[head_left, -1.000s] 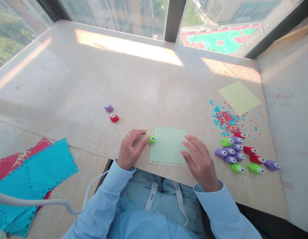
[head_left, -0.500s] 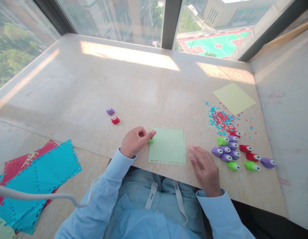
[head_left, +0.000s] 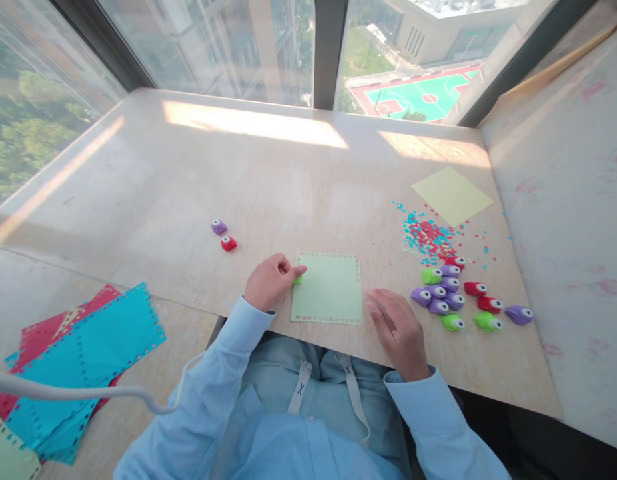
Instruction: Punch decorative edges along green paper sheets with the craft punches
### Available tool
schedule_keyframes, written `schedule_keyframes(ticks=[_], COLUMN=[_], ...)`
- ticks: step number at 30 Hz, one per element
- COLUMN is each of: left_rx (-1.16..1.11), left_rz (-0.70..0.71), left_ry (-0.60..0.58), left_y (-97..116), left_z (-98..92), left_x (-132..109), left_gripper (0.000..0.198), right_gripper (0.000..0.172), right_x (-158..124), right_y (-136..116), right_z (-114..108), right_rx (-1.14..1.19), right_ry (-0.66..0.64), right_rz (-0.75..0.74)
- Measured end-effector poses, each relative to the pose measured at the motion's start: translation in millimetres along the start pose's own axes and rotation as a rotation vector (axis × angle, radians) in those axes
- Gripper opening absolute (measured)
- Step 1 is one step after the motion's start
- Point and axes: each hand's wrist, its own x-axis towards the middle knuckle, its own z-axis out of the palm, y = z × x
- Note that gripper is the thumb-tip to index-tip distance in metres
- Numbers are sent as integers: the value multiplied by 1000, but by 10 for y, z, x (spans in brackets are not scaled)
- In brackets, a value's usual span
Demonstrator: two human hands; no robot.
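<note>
The left hand (head_left: 270,281) is curled tight, thumb and forefinger pinched shut on a small green punch (head_left: 298,280), of which only a sliver shows past the fingertips. The punch sits on the left edge of a pale green sheet (head_left: 327,290), near its upper corner. That sheet lies flat on the table (head_left: 268,180), with rows of punched holes along its top, right and bottom edges; its bottom edge runs close to the table's front edge, just before the person's lap.

The right hand (head_left: 396,327) lies slack and open, palm down, holding nothing, just off the sheet's lower right corner and close to the front edge too. Right of it, near but apart, sits a cluster of punches (head_left: 453,297) in purple, red and green. Beyond them lie scattered paper bits (head_left: 428,237) and then a plain yellow sheet (head_left: 452,195).

To the left of the curled hand, well apart, a purple punch (head_left: 219,227) and a red punch (head_left: 228,244) stand just beside each other. Past those the tabletop runs bare to the windows. Down on the lower ledge (head_left: 18,287) at the left, teal sheets (head_left: 98,347) overlap red ones, and a white cable (head_left: 88,393) crosses in front.
</note>
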Motion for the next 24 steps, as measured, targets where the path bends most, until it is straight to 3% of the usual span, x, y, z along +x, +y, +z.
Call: schedule_keyframes(ticks=[6, 16, 24], left_rx=[100, 147, 190], left_rz=[-32, -15, -17], left_ry=[-46, -105, -97], left_y=[79, 81, 148], left_z=[36, 9, 123], left_x=[28, 112, -8], left_gripper=[27, 29, 10], right_gripper=[22, 22, 22], right_x=[-2, -6, -9], right_y=[10, 33, 51], right_z=[2, 25, 46], right_rx=[6, 7, 8], right_ry=[10, 18, 27], right_rz=[4, 3, -11])
